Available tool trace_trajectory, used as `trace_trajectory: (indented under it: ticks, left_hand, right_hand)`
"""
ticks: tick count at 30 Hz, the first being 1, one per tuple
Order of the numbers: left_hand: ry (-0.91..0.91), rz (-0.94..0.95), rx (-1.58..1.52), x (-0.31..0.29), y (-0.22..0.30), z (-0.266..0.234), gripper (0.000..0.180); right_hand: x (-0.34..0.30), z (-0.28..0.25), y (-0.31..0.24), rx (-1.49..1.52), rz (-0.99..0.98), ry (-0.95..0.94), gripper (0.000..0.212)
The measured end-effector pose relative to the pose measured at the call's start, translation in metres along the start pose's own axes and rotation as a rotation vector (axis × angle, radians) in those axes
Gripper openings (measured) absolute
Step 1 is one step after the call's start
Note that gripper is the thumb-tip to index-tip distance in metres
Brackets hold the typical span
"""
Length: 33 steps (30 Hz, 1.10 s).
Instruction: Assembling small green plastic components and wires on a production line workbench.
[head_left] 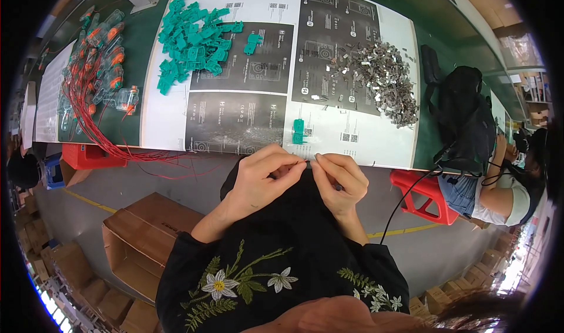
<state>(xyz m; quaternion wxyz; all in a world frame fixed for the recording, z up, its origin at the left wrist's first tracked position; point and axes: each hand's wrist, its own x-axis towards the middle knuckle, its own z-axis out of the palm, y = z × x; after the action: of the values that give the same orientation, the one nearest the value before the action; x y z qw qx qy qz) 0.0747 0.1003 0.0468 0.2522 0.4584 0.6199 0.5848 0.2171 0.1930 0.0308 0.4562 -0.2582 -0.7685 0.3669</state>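
Note:
My left hand (pixel 264 177) and my right hand (pixel 341 183) meet at the table's near edge, thumb and fingertips pinched together almost tip to tip. Whatever lies between the fingertips is too small and too covered to make out. Just beyond them, one green plastic part (pixel 298 131) lies alone on the white sheet. Farther off to the left is a heap of similar green plastic parts (pixel 191 45), with a single green part (pixel 253 44) beside it. A spread of small dark and silvery pieces (pixel 385 77) covers the sheet at the far right.
Clear plastic housings with orange parts (pixel 106 59) and long red wires (pixel 97 134) lie at the left, the wires hanging over the edge. A black bag (pixel 467 112) sits at the right. Another person (pixel 499 186) sits right of me. A cardboard box (pixel 141 233) stands on the floor.

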Motion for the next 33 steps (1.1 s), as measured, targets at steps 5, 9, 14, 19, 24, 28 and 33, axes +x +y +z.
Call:
trace_trajectory:
  ticks: [5, 9, 14, 19, 24, 28, 33]
  left_hand:
    - [0.000, 0.012, 0.009, -0.0006, -0.0005, -0.0012, 0.013]
    - [-0.001, 0.022, 0.025, -0.0015, -0.0012, -0.0011, 0.012]
    - [-0.003, 0.013, 0.031, -0.0012, 0.0000, -0.0018, 0.012]
    - [0.001, 0.016, 0.023, -0.0022, -0.0019, -0.0014, 0.012]
    - [-0.009, 0.018, 0.033, -0.0021, -0.0017, -0.0015, 0.011]
    - [-0.006, 0.022, 0.038, -0.0024, -0.0031, -0.0005, 0.011]
    - [-0.008, 0.013, 0.040, -0.0047, -0.0042, 0.0005, 0.011]
  right_hand:
    - [-0.0002, 0.0016, 0.0018, -0.023, -0.053, -0.004, 0.023]
    - [-0.0007, 0.0011, -0.0002, -0.016, -0.020, -0.012, 0.023]
    - [-0.0013, 0.0007, -0.0001, 0.000, 0.014, -0.013, 0.023]
    - [-0.0012, 0.0008, -0.0009, -0.004, 0.018, -0.019, 0.023]
    - [-0.0028, 0.0008, -0.0001, -0.014, 0.024, -0.014, 0.022]
    - [-0.0025, 0.0011, 0.0003, -0.018, 0.027, -0.014, 0.022]
    - [-0.0042, 0.0006, -0.0009, -0.022, 0.032, -0.018, 0.022]
